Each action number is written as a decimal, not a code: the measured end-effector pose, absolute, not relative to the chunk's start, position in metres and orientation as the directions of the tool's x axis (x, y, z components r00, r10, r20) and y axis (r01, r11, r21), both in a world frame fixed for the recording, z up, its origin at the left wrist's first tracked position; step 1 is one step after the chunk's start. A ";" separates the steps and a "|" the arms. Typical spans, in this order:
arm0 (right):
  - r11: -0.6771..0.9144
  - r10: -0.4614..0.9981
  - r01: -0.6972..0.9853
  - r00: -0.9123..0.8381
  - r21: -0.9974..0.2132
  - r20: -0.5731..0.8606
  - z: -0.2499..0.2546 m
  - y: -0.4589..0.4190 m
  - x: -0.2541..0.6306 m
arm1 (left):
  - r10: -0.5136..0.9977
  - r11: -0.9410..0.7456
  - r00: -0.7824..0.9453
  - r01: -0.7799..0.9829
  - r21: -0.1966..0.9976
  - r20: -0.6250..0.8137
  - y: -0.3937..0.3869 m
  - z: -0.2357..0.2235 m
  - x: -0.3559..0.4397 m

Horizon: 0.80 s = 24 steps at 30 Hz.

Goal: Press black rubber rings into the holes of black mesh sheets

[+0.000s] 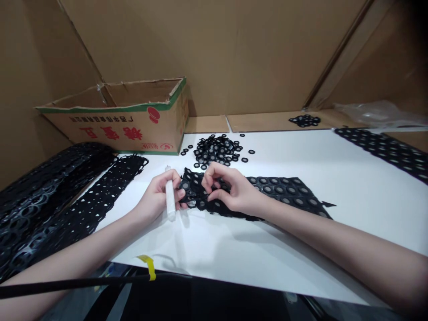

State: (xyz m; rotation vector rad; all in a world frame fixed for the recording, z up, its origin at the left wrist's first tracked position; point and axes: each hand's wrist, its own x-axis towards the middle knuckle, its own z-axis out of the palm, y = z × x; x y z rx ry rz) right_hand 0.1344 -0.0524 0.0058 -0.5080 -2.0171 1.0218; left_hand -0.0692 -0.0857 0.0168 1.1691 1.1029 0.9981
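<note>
A black rubber sheet [290, 189] with rows of round grey-centred rings lies across the white table, its left end lifted a little. My left hand [163, 191] is closed on that left end, and a white stick-like tool [170, 198] also rests in its grip, pointing up and down. Over the sheet, near the left end, my right hand [230, 187] has thumb and fingers curled together in a pinch at the rings. What lies between those fingertips is hidden. Behind both hands is a pile of loose black rings [217, 150].
A cardboard box [133, 125] stands at the back left. Stacked black sheets [36, 196] and a perforated black strip [103, 191] lie at left. Another ring sheet [384, 149] and clear plastic [381, 113] are at right, a small ring pile [304, 120] at the back. A cable [83, 281] crosses the front.
</note>
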 end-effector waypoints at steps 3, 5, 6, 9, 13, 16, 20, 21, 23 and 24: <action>0.505 0.679 -0.089 -0.573 -0.858 0.459 0.005 -0.049 0.133 | 0.977 0.116 0.184 -0.041 0.992 -0.107 -0.086 0.016 -0.069; 0.468 0.691 -0.134 -0.561 -0.874 0.456 0.005 -0.046 0.133 | 0.975 0.119 0.194 -0.057 0.991 -0.106 -0.086 0.015 -0.069; 0.451 0.701 -0.152 -0.549 -0.880 0.454 0.004 -0.044 0.134 | 0.975 0.123 0.196 -0.062 0.990 -0.109 -0.087 0.015 -0.069; 0.416 0.746 -0.194 -0.486 -0.889 0.455 0.001 -0.038 0.137 | 0.977 0.140 0.171 -0.057 0.988 -0.129 -0.089 0.015 -0.069; 0.469 0.746 -0.132 -0.470 -0.873 0.472 0.000 -0.036 0.139 | 0.975 0.152 0.176 -0.068 0.986 -0.138 -0.089 0.015 -0.070; 0.540 0.710 -0.076 -0.494 -0.838 0.502 0.002 -0.039 0.136 | 0.974 0.102 0.207 -0.058 0.993 -0.088 -0.087 0.011 -0.072; 0.630 0.654 -0.026 -0.520 -0.776 0.549 0.005 -0.047 0.134 | 0.980 0.051 0.193 -0.036 0.998 -0.043 -0.086 0.008 -0.072; 0.651 0.639 -0.011 -0.532 -0.759 0.555 0.005 -0.048 0.133 | 0.982 0.044 0.186 -0.027 0.999 -0.038 -0.085 0.008 -0.072; 0.687 0.614 0.018 -0.550 -0.726 0.567 0.005 -0.050 0.132 | 0.985 0.022 0.169 0.008 1.000 -0.023 -0.085 0.009 -0.070; 0.705 0.603 0.033 -0.555 -0.709 0.573 0.005 -0.051 0.132 | 0.986 0.012 0.164 0.023 1.000 -0.015 -0.085 0.009 -0.069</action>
